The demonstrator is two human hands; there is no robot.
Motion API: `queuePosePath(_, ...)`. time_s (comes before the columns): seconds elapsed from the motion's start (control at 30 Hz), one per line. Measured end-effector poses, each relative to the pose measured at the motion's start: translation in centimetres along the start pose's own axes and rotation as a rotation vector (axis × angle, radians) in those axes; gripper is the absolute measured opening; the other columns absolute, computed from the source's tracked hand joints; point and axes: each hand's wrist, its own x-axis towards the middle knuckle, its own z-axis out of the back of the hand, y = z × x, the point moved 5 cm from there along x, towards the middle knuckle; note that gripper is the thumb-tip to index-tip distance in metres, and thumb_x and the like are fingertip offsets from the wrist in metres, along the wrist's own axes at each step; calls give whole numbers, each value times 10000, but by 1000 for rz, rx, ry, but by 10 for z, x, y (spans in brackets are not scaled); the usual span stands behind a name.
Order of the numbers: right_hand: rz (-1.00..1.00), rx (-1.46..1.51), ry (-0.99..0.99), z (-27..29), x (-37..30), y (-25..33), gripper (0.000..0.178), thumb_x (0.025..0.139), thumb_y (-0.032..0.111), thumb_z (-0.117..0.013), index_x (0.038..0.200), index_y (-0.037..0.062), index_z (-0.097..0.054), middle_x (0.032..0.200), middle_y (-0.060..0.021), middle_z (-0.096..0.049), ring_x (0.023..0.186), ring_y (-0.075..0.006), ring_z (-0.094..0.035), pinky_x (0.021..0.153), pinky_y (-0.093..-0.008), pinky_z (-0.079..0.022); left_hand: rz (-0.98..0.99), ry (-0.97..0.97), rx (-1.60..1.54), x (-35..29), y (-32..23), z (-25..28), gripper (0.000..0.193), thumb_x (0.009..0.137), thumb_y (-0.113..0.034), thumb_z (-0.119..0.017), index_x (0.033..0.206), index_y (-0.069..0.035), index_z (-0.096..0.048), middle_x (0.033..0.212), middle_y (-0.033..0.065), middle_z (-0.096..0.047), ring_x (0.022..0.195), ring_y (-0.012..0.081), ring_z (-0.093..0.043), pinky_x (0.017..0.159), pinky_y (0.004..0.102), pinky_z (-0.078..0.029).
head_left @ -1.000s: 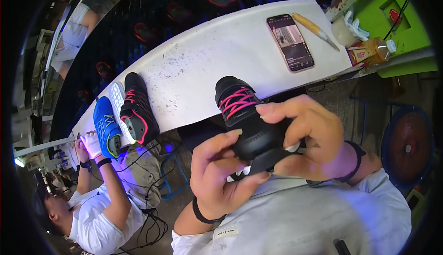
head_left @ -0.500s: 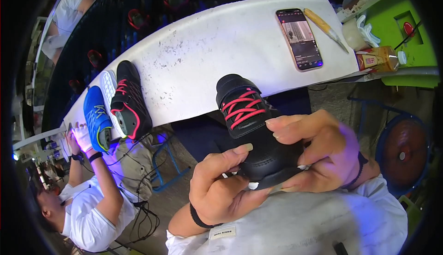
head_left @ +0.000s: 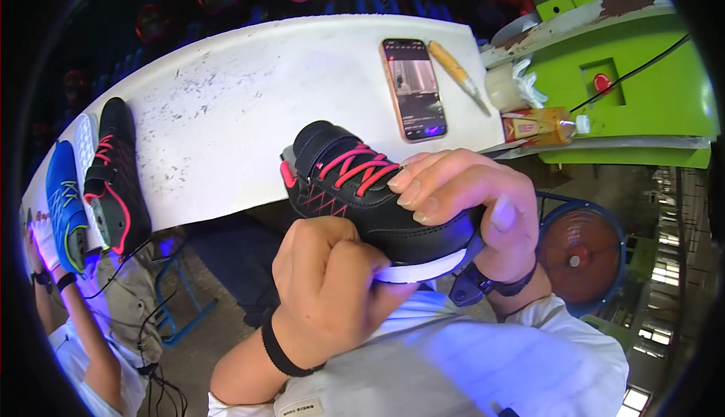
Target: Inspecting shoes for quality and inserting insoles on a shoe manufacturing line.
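Observation:
Between my hands is a black sneaker [head_left: 377,217] with pinkish-red laces, a strap across its ankle end and a white sole edge [head_left: 423,269]. Its toe points toward me and to the right, and the heel end reaches over the table's near edge. My left hand [head_left: 325,289] has its fingers curled at the sneaker's side, with the thumb along the white sole edge. My right hand [head_left: 483,206] wraps over the toe and lace area from the right, fingertips on the upper. The sneaker's underside is hidden.
On the white table [head_left: 249,123] lie a phone [head_left: 415,92] and a yellow-handled tool [head_left: 457,73]. A drink bottle [head_left: 544,126] lies at the right. Another black sneaker [head_left: 121,175] and a blue sneaker [head_left: 64,198] stand left, near a co-worker's arm [head_left: 87,334]. A fan [head_left: 578,258] stands right.
The sneaker has turned so its side and white sole edge show. My left hand has moved from the toe to its side; my right hand now covers the toe. The view has swung right.

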Motion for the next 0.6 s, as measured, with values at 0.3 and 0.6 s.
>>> queuePosePath(0.3,-100,145,-63,22,0,-14,501,1000,459,-484,933,8,-691,971,-189,-701,1016,-341,-659,995,-484,-471,-68,123,-176,13,32,-25,474,616,-304,-913,729,-80,-511,682,74,-474,538,244,-509,474,351,-400)
queuePosePath(0.6,-224,149,51,11,5,-1,898,934,766,-365,1113,-72,-632,1075,-187,-687,1065,-277,-653,1039,-426,-475,-118,31,-24,15,23,-7,571,570,-372,-966,775,-80,-520,737,65,-535,638,246,-537,549,370,-430)
